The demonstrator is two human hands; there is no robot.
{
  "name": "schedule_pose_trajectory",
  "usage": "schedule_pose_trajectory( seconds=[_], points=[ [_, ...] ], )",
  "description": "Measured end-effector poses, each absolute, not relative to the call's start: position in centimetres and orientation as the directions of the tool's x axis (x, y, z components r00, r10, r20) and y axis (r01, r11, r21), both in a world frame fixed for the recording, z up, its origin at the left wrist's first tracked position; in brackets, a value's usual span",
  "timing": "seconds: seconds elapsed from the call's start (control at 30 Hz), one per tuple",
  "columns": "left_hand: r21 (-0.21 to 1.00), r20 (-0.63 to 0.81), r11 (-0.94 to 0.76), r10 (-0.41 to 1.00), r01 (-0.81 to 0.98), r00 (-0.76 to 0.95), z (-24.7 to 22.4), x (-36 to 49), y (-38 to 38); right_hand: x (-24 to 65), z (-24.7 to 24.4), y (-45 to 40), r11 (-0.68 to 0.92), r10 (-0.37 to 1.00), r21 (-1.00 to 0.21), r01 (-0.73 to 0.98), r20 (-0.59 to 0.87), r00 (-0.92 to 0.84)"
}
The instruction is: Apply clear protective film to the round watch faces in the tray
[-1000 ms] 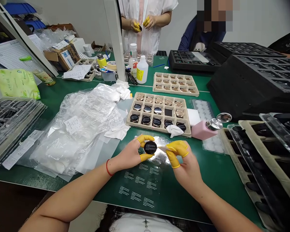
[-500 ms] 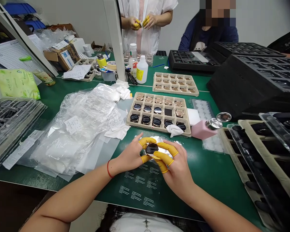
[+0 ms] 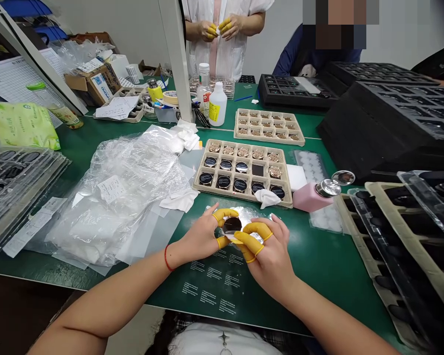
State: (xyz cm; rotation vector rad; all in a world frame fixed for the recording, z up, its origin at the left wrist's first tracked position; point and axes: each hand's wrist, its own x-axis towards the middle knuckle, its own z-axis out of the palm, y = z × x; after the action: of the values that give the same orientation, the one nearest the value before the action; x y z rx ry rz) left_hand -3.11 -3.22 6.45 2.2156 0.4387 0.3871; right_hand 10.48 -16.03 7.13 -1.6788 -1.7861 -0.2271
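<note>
My left hand (image 3: 203, 234), with yellow finger cots on thumb and index finger, grips the rim of a round watch (image 3: 232, 225) with a dark, glossy face. My right hand (image 3: 268, 246), also in yellow finger cots, is closed at the watch's lower right edge. A small white piece (image 3: 231, 237) shows under its fingertips; its kind is unclear. Below the hands lies a clear film sheet (image 3: 210, 281) printed with blocks of white text. Crinkled shiny film (image 3: 249, 213) lies behind the watch. Beyond is a beige tray (image 3: 244, 197) of watches, some black-faced, some rose-gold, with one vacant compartment.
Bagged plastic wrap (image 3: 122, 197) covers the table's left. A pink pump bottle (image 3: 311, 197) stands right of the tray, and a white cloth (image 3: 267, 198) rests on its corner. Stacked trays (image 3: 388, 246) flank the right. Two people are across the table; one has yellow-tipped hands (image 3: 220, 30).
The watch has tilted slightly in my hands; the white text on its face no longer shows and the surface looks plain dark. My right fingers have shifted a little lower.
</note>
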Motion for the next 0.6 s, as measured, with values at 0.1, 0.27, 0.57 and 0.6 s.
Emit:
schedule_pose_trajectory(
  seconds=[0.1, 0.27, 0.57, 0.6],
  points=[
    [0.754, 0.149, -0.632, 0.434, 0.182, 0.889, 6.3, -3.1, -3.5, 10.6, 7.1, -15.8, 0.150, 0.817, -0.321, 0.935, 0.573, 0.065],
    [0.745, 0.177, -0.648, 0.423, 0.160, 0.889, 5.7, -3.0, -4.1, 10.8, 6.9, -15.3, 0.130, 0.806, -0.327, 0.936, 0.585, 0.092],
    [0.778, 0.142, -0.615, 0.371, 0.128, 0.918, 5.9, -2.6, -4.5, 11.6, 7.1, -14.8, 0.088, 0.798, -0.395, 0.914, 0.577, 0.172],
    [0.789, 0.129, -0.602, 0.360, 0.125, 0.924, 6.0, -2.5, -4.4, 11.8, 7.1, -14.8, 0.087, 0.800, -0.406, 0.910, 0.572, 0.178]
  ],
)
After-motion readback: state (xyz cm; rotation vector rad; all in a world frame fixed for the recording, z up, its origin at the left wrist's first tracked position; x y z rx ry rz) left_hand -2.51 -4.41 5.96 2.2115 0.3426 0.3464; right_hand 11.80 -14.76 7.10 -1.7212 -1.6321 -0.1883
